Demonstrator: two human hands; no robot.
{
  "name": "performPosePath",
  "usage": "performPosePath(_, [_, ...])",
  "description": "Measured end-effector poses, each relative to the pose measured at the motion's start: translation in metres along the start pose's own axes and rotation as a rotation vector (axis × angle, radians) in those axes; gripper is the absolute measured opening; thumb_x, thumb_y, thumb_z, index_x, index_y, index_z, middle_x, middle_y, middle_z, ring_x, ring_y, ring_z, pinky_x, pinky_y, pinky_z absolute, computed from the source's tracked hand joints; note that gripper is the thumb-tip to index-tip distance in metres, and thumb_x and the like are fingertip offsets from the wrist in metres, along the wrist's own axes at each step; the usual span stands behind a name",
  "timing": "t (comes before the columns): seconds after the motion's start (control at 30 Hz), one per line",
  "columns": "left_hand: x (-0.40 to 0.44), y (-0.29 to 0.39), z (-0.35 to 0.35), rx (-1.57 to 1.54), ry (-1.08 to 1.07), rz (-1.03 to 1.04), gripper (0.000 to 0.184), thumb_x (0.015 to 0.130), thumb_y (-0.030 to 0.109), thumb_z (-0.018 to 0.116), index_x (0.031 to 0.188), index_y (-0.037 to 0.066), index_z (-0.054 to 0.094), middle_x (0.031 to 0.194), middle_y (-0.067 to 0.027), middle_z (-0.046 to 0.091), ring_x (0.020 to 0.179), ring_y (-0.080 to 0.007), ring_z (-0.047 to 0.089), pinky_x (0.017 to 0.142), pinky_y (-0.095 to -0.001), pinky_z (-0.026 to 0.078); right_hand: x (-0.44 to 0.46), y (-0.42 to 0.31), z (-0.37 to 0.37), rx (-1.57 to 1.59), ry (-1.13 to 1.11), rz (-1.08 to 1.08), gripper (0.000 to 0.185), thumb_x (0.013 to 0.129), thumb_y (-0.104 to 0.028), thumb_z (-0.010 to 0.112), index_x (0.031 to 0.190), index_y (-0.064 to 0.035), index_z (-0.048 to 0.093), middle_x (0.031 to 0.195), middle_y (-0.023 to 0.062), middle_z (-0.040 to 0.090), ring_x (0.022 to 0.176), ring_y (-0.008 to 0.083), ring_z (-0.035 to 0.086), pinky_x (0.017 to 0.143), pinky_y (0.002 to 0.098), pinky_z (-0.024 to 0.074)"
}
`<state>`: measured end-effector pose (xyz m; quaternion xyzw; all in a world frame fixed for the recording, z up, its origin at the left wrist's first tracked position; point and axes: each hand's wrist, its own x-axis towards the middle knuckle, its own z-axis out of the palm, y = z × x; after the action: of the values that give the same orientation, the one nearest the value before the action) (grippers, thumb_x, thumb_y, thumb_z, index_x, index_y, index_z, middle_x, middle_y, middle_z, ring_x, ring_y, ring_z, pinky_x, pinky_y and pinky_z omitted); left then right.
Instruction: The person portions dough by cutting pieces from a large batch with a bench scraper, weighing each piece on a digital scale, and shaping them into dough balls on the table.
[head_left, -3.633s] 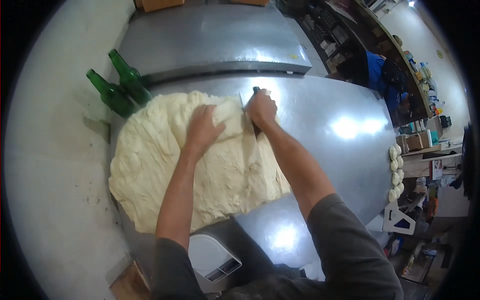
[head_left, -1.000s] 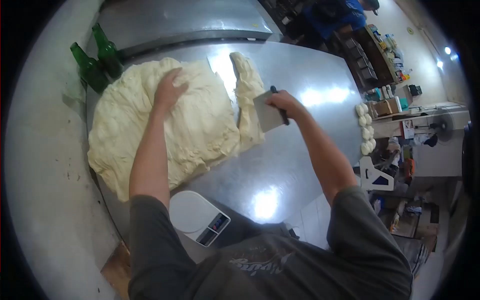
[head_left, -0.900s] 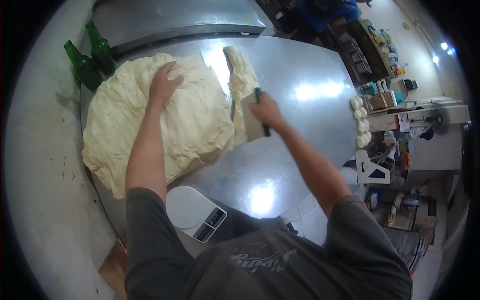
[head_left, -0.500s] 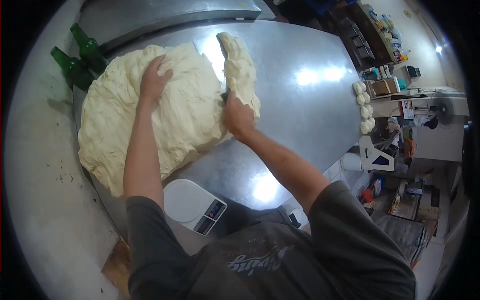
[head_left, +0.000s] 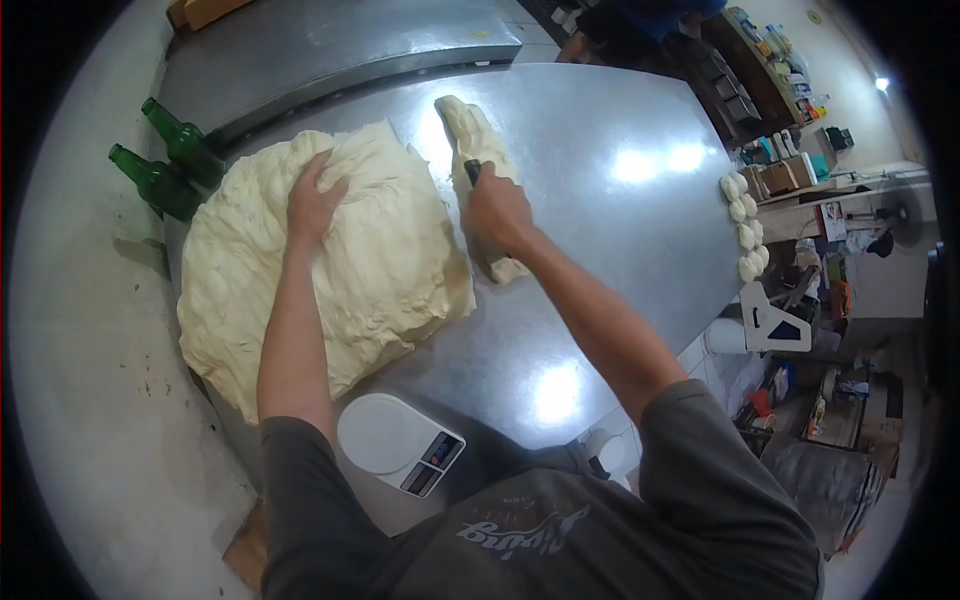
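Note:
A large mass of pale dough [head_left: 390, 230] covers the left of the steel table. My left hand [head_left: 313, 208] rests on its top with thumb and fingers spread. A long cut strip of dough [head_left: 480, 135] lies just right of the mass, with a narrow gap between them. Over the lower part of this strip, my right hand [head_left: 500, 212] is wrapped round the black handle of a dough scraper [head_left: 473, 170]. Its metal blade shows only partly below my fist; the rest is hidden.
A white digital kitchen scale [head_left: 385, 435] sits near my body. Two green bottles [head_left: 160, 185] stand by the wall at left. Several small dough balls [head_left: 745, 230] line the right edge of the steel table [head_left: 610, 250]. Someone in blue [head_left: 650, 20] is beyond the far edge.
The strip of dough has come apart from the large mass, opening a gap. My right hand has moved slightly right and up with the scraper. My left hand stays on the dough.

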<state>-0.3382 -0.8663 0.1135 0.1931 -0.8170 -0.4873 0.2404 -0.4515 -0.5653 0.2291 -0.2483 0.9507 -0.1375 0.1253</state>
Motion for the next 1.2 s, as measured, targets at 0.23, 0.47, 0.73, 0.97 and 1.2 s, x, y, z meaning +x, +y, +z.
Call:
performPosePath(0.23, [0.009, -0.006, -0.001, 0.025, -0.052, -0.047, 0.072, 0.093, 0.014, 0.08, 0.159, 0.007, 0.054, 0.158, -0.0135, 0.058, 0.146, -0.0249, 0.054, 0.123, -0.0331, 0.038, 0.001, 0.004, 0.066, 0.054, 0.051, -0.1, 0.041, 0.089, -0.01, 0.07, 0.122, 0.0077, 0.053, 0.104, 0.0293, 0.073, 0.101, 0.0495, 0.073, 0.084, 0.0566, 0.0585])
performPosePath(0.47, [0.075, 0.009, 0.015, 0.711, -0.39, -0.328, 0.097, 0.097, 0.017, 0.073, 0.174, 0.007, 0.015, 0.173, -0.0281, 0.032, 0.159, -0.0372, 0.036, 0.13, -0.0404, 0.027, -0.162, 0.045, 0.06, -0.029, 0.004, -0.165, 0.032, 0.094, -0.007, 0.063, 0.123, -0.0006, 0.052, 0.093, 0.0161, 0.069, 0.076, 0.0383, 0.075, 0.066, 0.052, 0.0597])
performPosePath(0.73, [0.095, 0.187, 0.228, 0.522, 0.008, -0.118, 0.104, 0.094, 0.041, 0.076, 0.168, -0.006, 0.02, 0.165, -0.0377, 0.036, 0.153, -0.049, 0.039, 0.126, -0.051, 0.035, -0.238, 0.136, 0.034, 0.305, -0.473, -0.053, 0.041, 0.094, -0.019, 0.07, 0.128, -0.0023, 0.052, 0.109, 0.0218, 0.073, 0.1, 0.049, 0.072, 0.086, 0.0597, 0.0569])
performPosePath(0.97, [0.111, 0.134, 0.302, 0.527, 0.166, -0.408, 0.086, 0.083, 0.031, 0.091, 0.152, 0.002, 0.049, 0.149, -0.0234, 0.059, 0.131, -0.0429, 0.061, 0.112, -0.047, 0.051, -0.145, 0.335, 0.027, 0.512, -0.24, -0.142, 0.055, 0.097, -0.041, 0.074, 0.13, 0.0018, 0.065, 0.11, 0.0228, 0.077, 0.101, 0.039, 0.076, 0.088, 0.049, 0.0598])
performPosePath(1.2, [-0.056, 0.196, 0.295, 0.296, 0.322, 0.083, 0.052, 0.072, 0.005, 0.085, 0.12, 0.005, 0.065, 0.108, -0.0188, 0.067, 0.105, -0.0443, 0.066, 0.091, -0.0493, 0.055, 0.22, 0.285, -0.053, 0.247, -0.044, -0.245, 0.045, 0.082, -0.038, 0.085, 0.11, -0.0043, 0.075, 0.108, 0.0214, 0.078, 0.102, 0.0424, 0.074, 0.089, 0.0493, 0.0591])
